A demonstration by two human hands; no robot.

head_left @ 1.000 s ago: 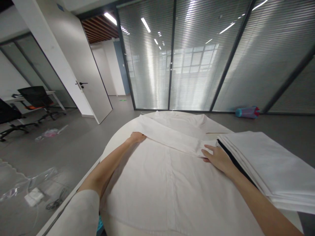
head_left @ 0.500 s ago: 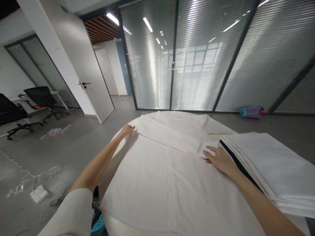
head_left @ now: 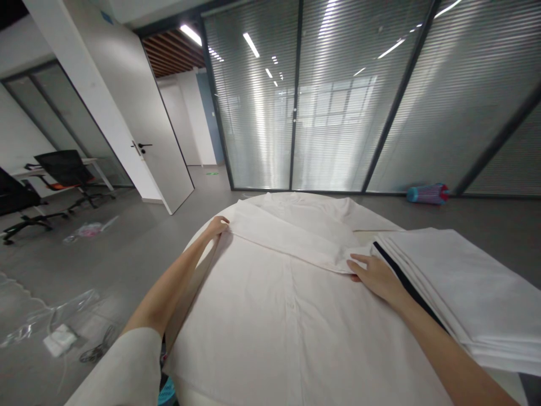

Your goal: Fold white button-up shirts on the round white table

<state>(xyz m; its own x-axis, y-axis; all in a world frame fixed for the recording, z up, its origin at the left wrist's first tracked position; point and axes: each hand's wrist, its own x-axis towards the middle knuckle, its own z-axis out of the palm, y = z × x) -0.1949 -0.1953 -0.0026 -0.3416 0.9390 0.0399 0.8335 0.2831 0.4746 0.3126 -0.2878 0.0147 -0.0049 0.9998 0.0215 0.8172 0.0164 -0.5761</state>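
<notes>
A white button-up shirt lies spread on a pale table, its collar at the far end and its buttoned front facing up. One sleeve is folded across the chest, slanting down to the right. At the shirt's left edge, my left hand has its fingers closed on the fabric by the sleeve's fold. My right hand pinches the cuff end of that sleeve, thumb low and some fingers stretched out over it. The fabric between both hands looks fairly flat.
Folded white cloth with a dark strip is stacked to the right. A blue basket shows below the table's left side. Cables, a white adapter and plastic wrapping lie on the floor. A door stands ajar beyond.
The view has shifted slightly. Both hands keep their places on the shirt, and the folded sleeve looks almost the same.
</notes>
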